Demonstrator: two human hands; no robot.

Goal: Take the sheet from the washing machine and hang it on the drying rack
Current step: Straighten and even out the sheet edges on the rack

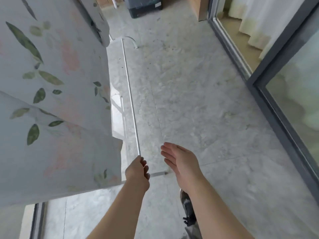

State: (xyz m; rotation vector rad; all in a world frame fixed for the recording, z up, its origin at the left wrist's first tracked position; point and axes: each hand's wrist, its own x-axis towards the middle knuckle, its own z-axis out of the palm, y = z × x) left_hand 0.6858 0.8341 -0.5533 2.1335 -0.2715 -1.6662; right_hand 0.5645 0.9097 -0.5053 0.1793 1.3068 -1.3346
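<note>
In the head view, the leaf-printed sheet (51,87) hung draped just left of the drying rack's white rail (131,99). The left hand (137,175) curled round the rail's near end. The right hand (179,161) hovered just right of it, fingers straight and holding nothing. Hanging looked nearly done — next, probably, drawing the sheet evenly across that rail.

Two arms in shot, bare from left hand (138,171) and right hand (179,161) back to the frame edge. Below the right hand's wrist: one shoe (187,207), dark grey-black, paler toe, black laces. Nearer than the shoe: a strip of grey trouser leg (194,233).
</note>
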